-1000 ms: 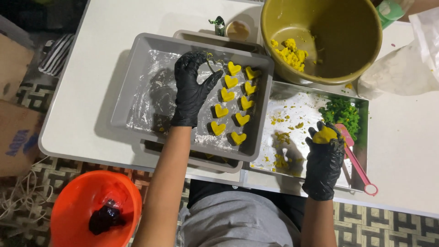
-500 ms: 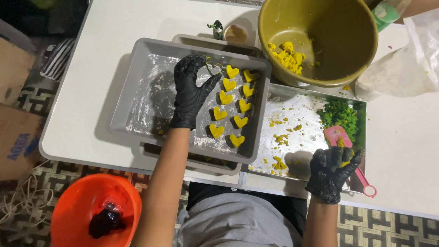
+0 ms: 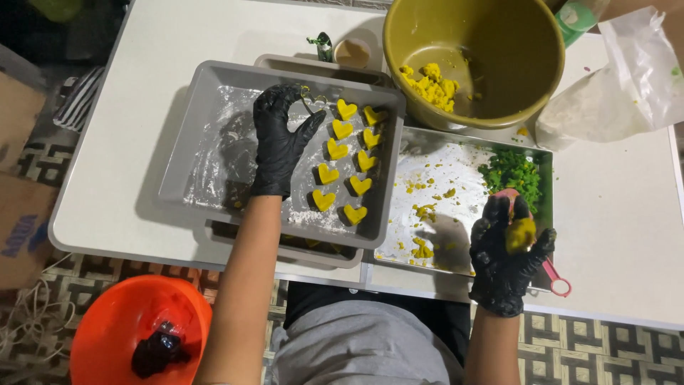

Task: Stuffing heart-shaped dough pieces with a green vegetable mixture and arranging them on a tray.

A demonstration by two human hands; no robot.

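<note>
My left hand, in a black glove, hovers over the floured grey tray and pinches a small heart-shaped metal cutter at its fingertips. Beside it lie several yellow heart-shaped dough pieces in two columns. My right hand, also black-gloved, is closed around a lump of yellow dough over the near right corner of a shiny metal tray. That tray carries yellow crumbs and a pile of green dough.
A large olive bowl with yellow dough stands at the back. A pink scraper handle pokes out by my right hand. A white plastic bag lies right. An orange bucket sits on the floor, lower left.
My right hand has drawn back toward me from the green dough and turned palm up, squeezing the yellow lump. My left hand has stayed over the grey tray with the cutter.
</note>
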